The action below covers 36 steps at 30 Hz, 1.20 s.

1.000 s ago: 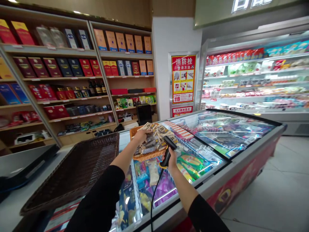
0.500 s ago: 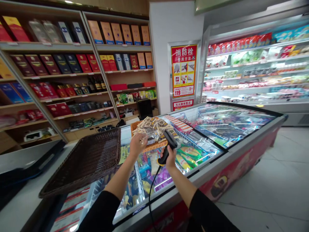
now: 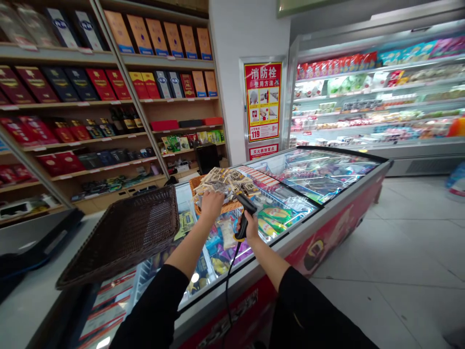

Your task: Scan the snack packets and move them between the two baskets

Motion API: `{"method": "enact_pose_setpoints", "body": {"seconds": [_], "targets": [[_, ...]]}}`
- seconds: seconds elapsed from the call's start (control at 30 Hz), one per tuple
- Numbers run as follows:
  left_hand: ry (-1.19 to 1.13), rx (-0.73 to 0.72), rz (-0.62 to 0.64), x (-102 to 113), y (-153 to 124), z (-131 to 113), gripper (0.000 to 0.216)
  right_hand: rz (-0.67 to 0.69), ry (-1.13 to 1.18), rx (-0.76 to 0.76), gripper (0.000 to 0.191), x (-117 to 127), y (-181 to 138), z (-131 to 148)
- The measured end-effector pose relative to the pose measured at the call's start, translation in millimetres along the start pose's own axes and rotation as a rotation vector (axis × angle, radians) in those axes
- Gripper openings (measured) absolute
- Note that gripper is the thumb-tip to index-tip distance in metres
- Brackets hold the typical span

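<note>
My right hand (image 3: 249, 228) is wrapped round the handle of a black barcode scanner (image 3: 246, 204) with yellow trim. Its head tilts up toward an orange wicker basket (image 3: 232, 207), and a black cord hangs down from the grip. Small clear and beige packets (image 3: 232, 182) with dark labels are heaped in the basket. At the basket's near left side, my left hand (image 3: 212, 206) has its fingers curled down against the packets. Whatever lies under those fingers is hidden by the hand.
The basket rests on a glass-topped chest freezer (image 3: 319, 206) full of bagged goods. Left of it stands a dark brown wicker tray (image 3: 119, 232). Shelves of boxed bottles (image 3: 145, 85) line the back wall, and a lit open fridge (image 3: 381, 97) stands at the right.
My left hand has turned and closed lower over the packets. The scanner is still in my right hand, raised slightly. The view has swung to the right.
</note>
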State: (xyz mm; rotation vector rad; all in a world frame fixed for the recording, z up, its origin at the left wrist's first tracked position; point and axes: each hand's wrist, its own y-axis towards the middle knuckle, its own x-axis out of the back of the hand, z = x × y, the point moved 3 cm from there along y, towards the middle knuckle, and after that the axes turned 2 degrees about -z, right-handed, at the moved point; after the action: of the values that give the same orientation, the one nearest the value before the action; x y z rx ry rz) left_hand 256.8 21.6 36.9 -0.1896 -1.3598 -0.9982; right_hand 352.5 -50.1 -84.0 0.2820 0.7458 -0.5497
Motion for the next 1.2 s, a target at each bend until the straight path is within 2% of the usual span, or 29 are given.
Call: {"method": "enact_pose_setpoints", "body": {"seconds": [0.13, 0.4, 0.47, 0.57, 0.67, 0.77, 0.83, 1.0, 1.2], "targets": [[-0.047, 0.079, 0.049, -1, 0, 3, 0.027, 0.000, -0.012, 0.000, 0.042, 2, 1, -2], [-0.453, 0.368, 0.065, 7, -19, 39, 0.016, 0.025, -0.012, -0.008, 0.038, 5, 1, -4], [-0.603, 0.424, 0.013, 8, -26, 52, 0.015, 0.027, -0.026, 0.002, 0.038, 5, 0, -4], [-0.811, 0.561, -0.164, 6, -37, 81, 0.014, 0.018, -0.067, 0.083, 0.036, 0, -6, 0], [-1.087, 0.801, -0.353, -3, -53, 116, 0.018, 0.142, -0.157, 0.184, 0.033, -21, -17, 2], [-1.426, 0.949, -0.451, -15, -73, 143, 0.018, 0.434, -0.343, 0.184, 0.034, -54, -32, -6], [-1.546, 1.008, -0.480, -24, -90, 155, 0.015, 0.571, -0.463, 0.171, 0.031, -74, -40, -16], [-1.630, 1.228, -0.574, -45, -128, 167, 0.016, 0.630, -0.557, 0.094, 0.017, -98, -52, -46], [-1.645, 1.205, -0.567, -50, -131, 167, 0.021, 0.627, -0.551, 0.038, 0.017, -95, -54, -60]]}}
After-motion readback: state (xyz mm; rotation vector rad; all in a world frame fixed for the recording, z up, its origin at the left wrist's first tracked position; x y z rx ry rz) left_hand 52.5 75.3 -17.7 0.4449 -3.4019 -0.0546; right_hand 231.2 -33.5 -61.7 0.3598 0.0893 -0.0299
